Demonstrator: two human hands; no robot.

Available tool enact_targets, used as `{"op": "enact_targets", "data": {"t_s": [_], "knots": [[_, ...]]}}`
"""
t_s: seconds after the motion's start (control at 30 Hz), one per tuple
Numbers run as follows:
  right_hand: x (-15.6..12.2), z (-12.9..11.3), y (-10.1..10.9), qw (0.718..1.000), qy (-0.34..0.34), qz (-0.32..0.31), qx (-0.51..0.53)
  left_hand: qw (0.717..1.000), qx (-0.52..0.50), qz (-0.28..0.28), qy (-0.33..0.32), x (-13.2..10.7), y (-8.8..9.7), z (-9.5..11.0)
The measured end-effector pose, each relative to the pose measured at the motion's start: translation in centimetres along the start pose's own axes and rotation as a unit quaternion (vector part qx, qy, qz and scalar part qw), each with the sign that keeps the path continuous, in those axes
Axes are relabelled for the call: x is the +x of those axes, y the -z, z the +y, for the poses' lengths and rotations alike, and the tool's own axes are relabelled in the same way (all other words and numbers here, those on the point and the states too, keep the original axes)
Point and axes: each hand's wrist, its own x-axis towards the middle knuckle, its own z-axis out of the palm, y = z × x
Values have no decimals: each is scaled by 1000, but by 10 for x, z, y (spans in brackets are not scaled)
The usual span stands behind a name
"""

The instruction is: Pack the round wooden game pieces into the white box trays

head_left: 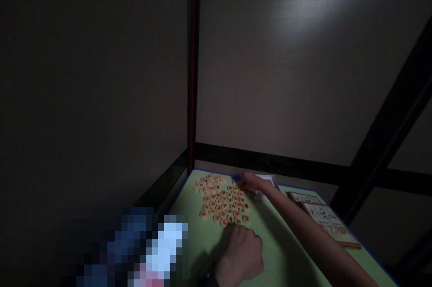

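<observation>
Many round wooden xiangqi pieces [219, 208] with red or dark characters lie in a loose cluster on the green tabletop [199, 253]. A few at the far left seem to show blank faces. My right hand [249, 181] reaches across to the far right edge of the cluster, its fingers bent and pressed together close to the pieces. Whatever is at its fingertips is hidden. My left hand [241, 253] is curled into a fist at the near side of the cluster, its back toward me. The inside of that fist cannot be seen.
A white box or tray [270, 179] stands behind my right wrist. Flat wooden-edged boards or boxes with printed characters [329, 221] lie along the right side. Walls close in behind and to the left. At the lower left, an area is pixelated.
</observation>
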Motion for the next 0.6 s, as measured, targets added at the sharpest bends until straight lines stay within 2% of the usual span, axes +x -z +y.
{"op": "enact_targets", "data": {"t_s": [0.1, 0.2, 0.3, 0.37, 0.5, 0.6], "knots": [[-8, -9, 10, 1000, 9, 18, -10, 1000, 7, 22, -3, 1, -5, 0], [-33, -14, 11, 1000, 8, 16, -4, 999, 2, 35, -16, 1, -9, 2], [-69, -17, -5, 998, 9, -35, 56, 999, 0, 30, -45, -1, -11, 7], [-89, -18, -21, 992, 26, -43, 116, 998, 5, 28, -62, -4, -12, 11], [-106, -25, -50, 982, 31, 22, 188, 997, 19, 13, -75, -6, -11, 14], [-107, -27, -58, 981, 43, 59, 180, 997, 19, 28, -77, -6, -11, 12]]}}
